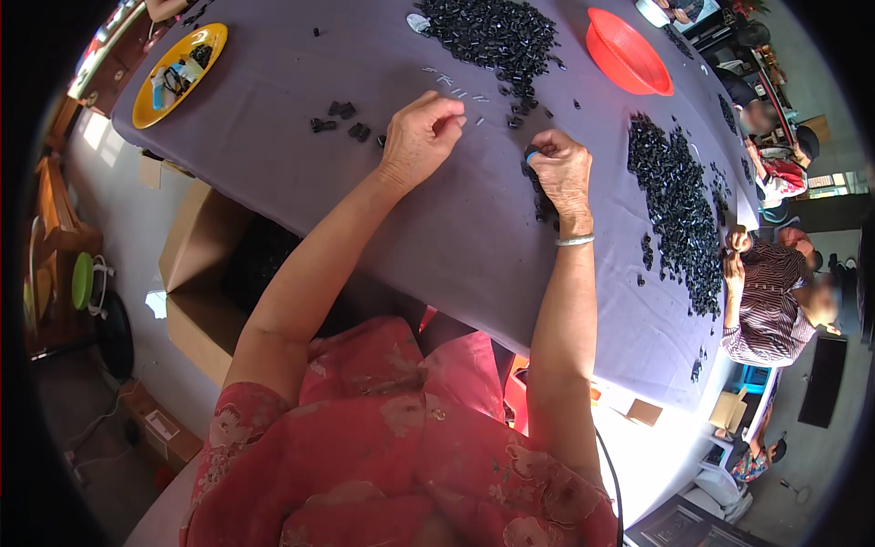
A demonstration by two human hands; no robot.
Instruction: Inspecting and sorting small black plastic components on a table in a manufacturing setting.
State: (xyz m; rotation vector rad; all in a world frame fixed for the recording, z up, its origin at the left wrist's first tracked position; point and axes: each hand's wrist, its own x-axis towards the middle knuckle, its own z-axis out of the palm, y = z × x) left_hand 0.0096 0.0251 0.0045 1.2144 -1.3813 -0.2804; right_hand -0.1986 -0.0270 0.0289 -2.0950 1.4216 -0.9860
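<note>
My left hand [424,137] is raised over the grey-purple tablecloth, thumb and fingers pinched together. What it holds, if anything, is too small to make out. Just beyond it lie several thin, clear or silvery pins [458,93]. To the right, my right hand [562,169] is closed, with a small dark piece [531,155] showing a blue edge at its fingertips. Some loose black pieces [541,202] lie partly hidden beside and under this hand. Several chunkier black parts [344,111] sit left of my left hand.
A large heap of small black pieces [492,41] lies at the far side, another heap [674,210] at the right. A red plastic basket [629,55] and a yellow oval tray [146,111] stand on the table. An open cardboard box [196,242] is below its left edge. Other people sit at right.
</note>
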